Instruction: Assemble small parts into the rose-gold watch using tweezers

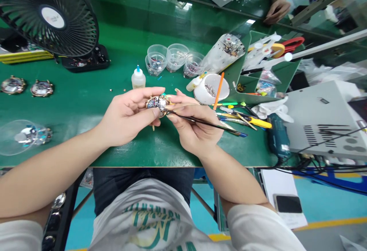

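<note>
Between the fingers and thumb of my left hand (126,117) is an opened watch case (155,102), its inner parts and a white piece facing up. My right hand (197,124) is closed on slim dark tweezers (200,120), whose points reach the watch case near my left thumb. The fingertips of both hands nearly meet around the case. Just beyond my left fingers stands a small squeeze bottle (138,79) with a blue tip. Two more opened watch cases (42,88) lie on the green table at the left.
A black fan (51,17) stands at the far left. Clear plastic cups (177,56) with small parts stand behind my hands. To the right are a white bowl (197,90), several hand tools (259,122), a green organizer (282,80) and a grey box (323,117). Across the table is another person's hand (277,10).
</note>
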Demonstrator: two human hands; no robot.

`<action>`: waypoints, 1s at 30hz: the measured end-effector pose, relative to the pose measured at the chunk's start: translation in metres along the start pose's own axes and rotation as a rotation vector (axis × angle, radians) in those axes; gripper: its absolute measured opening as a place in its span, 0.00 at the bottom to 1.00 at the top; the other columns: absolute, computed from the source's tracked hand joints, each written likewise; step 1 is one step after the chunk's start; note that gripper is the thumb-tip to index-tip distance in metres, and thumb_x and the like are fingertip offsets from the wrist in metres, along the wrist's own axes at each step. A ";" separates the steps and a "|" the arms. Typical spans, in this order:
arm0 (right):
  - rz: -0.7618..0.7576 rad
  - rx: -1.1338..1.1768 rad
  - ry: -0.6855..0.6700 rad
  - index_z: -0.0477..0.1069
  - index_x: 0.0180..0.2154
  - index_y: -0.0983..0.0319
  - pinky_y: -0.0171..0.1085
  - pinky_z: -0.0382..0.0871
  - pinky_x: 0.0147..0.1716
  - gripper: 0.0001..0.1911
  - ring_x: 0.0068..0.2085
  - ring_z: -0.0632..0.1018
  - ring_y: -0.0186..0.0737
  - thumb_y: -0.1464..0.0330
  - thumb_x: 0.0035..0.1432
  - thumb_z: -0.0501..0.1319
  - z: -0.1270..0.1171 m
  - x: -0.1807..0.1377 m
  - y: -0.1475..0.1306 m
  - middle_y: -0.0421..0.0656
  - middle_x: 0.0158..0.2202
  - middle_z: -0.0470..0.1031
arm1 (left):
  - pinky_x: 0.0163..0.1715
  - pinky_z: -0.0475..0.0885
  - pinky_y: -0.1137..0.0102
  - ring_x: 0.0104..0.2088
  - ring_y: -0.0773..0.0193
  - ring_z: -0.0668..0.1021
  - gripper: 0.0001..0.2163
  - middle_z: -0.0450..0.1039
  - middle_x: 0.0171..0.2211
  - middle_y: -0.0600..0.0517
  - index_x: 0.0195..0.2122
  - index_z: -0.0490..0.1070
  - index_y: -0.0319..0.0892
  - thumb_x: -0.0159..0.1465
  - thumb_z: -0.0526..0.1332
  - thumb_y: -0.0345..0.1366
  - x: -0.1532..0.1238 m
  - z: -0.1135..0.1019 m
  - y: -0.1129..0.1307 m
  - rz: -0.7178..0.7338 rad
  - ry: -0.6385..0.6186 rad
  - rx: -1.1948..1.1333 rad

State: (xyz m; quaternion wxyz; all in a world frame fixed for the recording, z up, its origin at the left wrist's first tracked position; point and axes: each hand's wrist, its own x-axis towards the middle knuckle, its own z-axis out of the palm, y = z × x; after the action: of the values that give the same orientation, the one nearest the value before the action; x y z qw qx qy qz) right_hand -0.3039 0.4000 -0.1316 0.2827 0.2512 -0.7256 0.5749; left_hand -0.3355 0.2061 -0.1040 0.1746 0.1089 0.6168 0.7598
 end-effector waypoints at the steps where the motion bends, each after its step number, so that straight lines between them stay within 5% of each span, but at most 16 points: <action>1: -0.007 0.004 -0.001 0.76 0.46 0.51 0.61 0.80 0.64 0.07 0.54 0.88 0.47 0.69 0.70 0.69 0.000 0.000 0.000 0.40 0.44 0.88 | 0.25 0.81 0.70 0.26 0.65 0.83 0.18 0.84 0.36 0.52 0.52 0.82 0.43 0.60 0.74 0.32 0.000 0.000 0.000 0.000 0.002 0.002; 30: 0.028 0.151 0.125 0.78 0.51 0.53 0.48 0.86 0.59 0.13 0.51 0.89 0.43 0.74 0.68 0.71 0.003 -0.004 0.002 0.40 0.46 0.87 | 0.24 0.81 0.75 0.25 0.67 0.83 0.17 0.85 0.35 0.51 0.51 0.83 0.40 0.60 0.72 0.26 0.000 0.001 -0.002 0.008 -0.008 -0.060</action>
State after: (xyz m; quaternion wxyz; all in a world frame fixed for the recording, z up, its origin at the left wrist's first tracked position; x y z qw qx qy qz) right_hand -0.3029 0.3972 -0.1362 0.2999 0.2252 -0.6646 0.6463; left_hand -0.3353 0.2074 -0.1056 0.1770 0.1091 0.5926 0.7782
